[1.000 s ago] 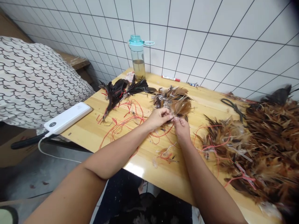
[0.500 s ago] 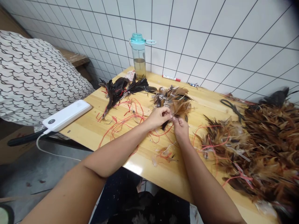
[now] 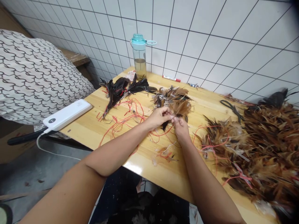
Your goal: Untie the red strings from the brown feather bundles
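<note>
Pinching the base of a brown feather tuft (image 3: 182,107) with the left hand (image 3: 160,119) and right hand (image 3: 181,129), fingertips close together, near the middle of the bench (image 3: 144,157). Cannot tell whether gripping thread there as well. Can see red string (image 3: 119,122) in loose loops left of the hands, and black feathers (image 3: 119,89) toward the far left corner, just in front of a turquoise-lidded bottle (image 3: 140,62). Can make out printing on the red-capped marker (image 3: 171,78) by the far edge, but cannot read it; likewise faint marks on the white power bank (image 3: 67,115) at the left edge. Can see a large heap of brown feathers (image 3: 273,140) along the right edge, near a dark cord (image 3: 231,107).
</note>
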### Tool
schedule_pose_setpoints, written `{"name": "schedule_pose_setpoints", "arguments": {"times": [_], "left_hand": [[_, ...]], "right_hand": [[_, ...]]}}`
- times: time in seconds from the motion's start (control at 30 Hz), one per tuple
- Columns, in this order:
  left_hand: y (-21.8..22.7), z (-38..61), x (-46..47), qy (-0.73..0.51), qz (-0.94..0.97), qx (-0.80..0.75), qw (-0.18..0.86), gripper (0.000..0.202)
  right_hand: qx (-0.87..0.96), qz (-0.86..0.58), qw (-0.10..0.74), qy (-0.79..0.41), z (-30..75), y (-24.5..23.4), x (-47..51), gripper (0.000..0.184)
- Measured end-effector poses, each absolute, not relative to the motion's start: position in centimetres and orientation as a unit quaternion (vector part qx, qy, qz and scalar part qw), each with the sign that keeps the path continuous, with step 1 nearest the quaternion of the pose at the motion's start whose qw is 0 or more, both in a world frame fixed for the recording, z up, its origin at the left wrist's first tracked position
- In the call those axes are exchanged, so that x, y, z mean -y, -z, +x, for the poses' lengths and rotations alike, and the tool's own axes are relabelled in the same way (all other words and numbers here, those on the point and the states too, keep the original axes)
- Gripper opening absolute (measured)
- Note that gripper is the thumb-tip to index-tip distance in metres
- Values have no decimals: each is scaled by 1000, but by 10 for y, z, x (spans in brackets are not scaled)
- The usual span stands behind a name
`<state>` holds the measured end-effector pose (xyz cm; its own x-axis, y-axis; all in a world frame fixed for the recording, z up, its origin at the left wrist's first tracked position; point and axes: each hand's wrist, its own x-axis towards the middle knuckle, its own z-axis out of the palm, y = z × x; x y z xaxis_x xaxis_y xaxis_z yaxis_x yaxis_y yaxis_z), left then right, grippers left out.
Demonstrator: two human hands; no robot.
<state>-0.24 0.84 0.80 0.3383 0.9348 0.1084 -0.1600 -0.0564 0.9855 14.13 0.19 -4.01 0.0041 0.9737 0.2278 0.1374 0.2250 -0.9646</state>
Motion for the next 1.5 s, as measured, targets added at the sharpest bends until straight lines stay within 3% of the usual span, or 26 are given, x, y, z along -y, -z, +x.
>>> {"name": "schedule_pose_setpoints", "arguments": {"times": [0.23,0.9,1.23,1.5], "left_hand": [[-4,-3,-10,-454,512,-357,636,31],[0,-8,-12,-414,471,-292,722,43],[1,-4,-12,-432,509,-332,667,22],[-3,-4,-9,-413,552,-362,628,26]], "right_hand": [[614,-482,472,-409,143,31,2,45],[647,-417,433,-468,143,25,5,53],[619,-411,456,-490,141,16,8,42],[616,-419,462,-481,141,23,5,42]]}}
